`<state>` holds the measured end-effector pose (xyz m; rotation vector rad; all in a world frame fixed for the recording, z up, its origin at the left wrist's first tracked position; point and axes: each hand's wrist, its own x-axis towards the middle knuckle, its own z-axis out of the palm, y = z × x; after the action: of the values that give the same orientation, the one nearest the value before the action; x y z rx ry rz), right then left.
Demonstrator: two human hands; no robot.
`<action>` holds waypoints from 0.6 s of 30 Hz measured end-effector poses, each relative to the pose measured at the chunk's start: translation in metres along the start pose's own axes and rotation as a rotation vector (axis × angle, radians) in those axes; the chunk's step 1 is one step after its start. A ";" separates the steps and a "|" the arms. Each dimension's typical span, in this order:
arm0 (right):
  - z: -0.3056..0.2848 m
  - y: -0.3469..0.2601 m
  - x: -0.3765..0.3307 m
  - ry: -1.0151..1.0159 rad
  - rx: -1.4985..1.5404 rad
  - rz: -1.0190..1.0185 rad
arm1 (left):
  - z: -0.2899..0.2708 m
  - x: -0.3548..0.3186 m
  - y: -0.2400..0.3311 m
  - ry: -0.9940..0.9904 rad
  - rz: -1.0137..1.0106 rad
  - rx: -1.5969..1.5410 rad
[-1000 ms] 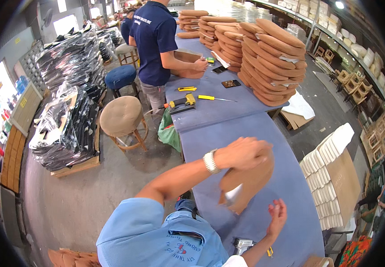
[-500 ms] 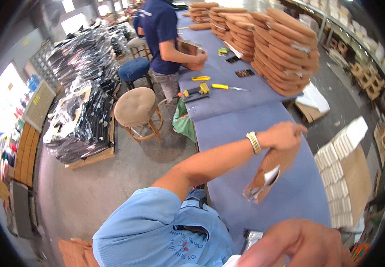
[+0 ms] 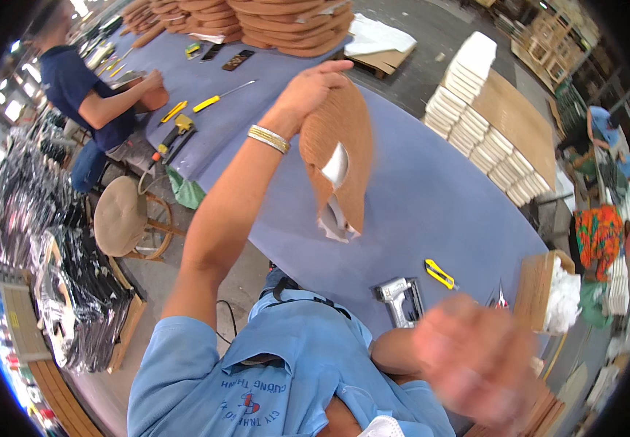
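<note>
My left hand (image 3: 313, 93), with a banded bracelet at the wrist, grips the far end of a brown ribbed fabric-covered pad (image 3: 355, 156). Its index finger stretches over the top. The pad is tilted above the blue-grey table (image 3: 402, 197); white material shows through an opening in it and at its ragged near end. My right hand (image 3: 475, 357) is raised at the lower right, smeared by motion, so its fingers cannot be read. Beyond that hand lie a silver staple gun (image 3: 400, 300) and a yellow utility knife (image 3: 439, 274).
Stacked brown pads (image 3: 293, 25) stand at the far end. A yellow screwdriver (image 3: 209, 103), another staple gun (image 3: 175, 135) and phones lie on the table. A co-worker (image 3: 85, 98) works at the far left. A box with white stuffing (image 3: 562, 298) sits at right, beyond it white stacked pieces (image 3: 468, 131).
The view has swung right, bringing the near tools and box into sight. The pad has been turned so more of its face shows, still in my left hand. My right hand moves, blurred.
</note>
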<state>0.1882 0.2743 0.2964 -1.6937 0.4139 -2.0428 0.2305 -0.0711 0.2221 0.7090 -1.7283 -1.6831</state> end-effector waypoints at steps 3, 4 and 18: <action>0.010 0.031 -0.002 -0.091 0.037 -0.136 | 0.002 0.001 0.004 0.002 -0.082 -0.028; 0.017 0.039 -0.001 -0.085 0.032 -0.201 | 0.008 0.002 0.006 -0.008 -0.093 -0.034; 0.047 0.030 -0.026 0.297 0.086 -0.162 | -0.017 0.007 -0.006 0.088 0.096 0.295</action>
<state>0.2425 0.2649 0.2691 -1.4181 0.2847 -2.4053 0.2377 -0.0881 0.2169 0.8047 -1.9360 -1.3265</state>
